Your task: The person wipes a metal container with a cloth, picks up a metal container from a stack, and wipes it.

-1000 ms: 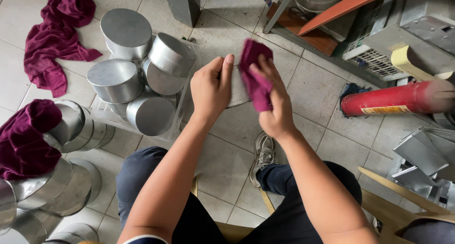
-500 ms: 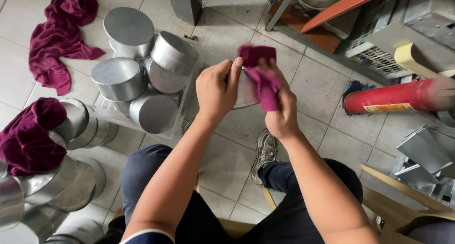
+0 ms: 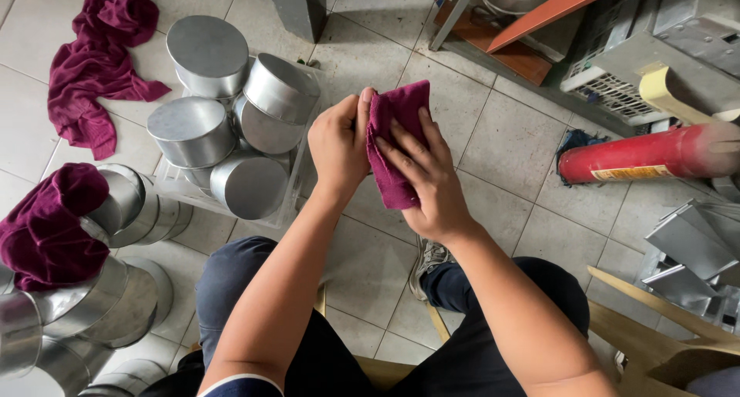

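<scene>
I see pale tiled floor (image 3: 501,142), grey grout lines, some grime. Clear plastic tray (image 3: 297,200) sits on floor upper left, round metal tins (image 3: 208,54) packed in it, some upright, some tipped on side. Maroon cloth (image 3: 96,65) crumpled on tiles far upper left, apart from tray. More metal tins (image 3: 116,304) stacked at left edge, second maroon cloth (image 3: 50,227) draped over them. Red cylinder (image 3: 647,154) lies on side at right. Folded metal sheet pieces (image 3: 694,247) lower right. My shoe (image 3: 428,262) planted on tile at centre.

Soft maroon cloth (image 3: 395,146); brushed, matt-sheened metal tins (image 3: 223,116); glossy red cylinder (image 3: 644,156); matt grey floor tiles (image 3: 509,146).
</scene>
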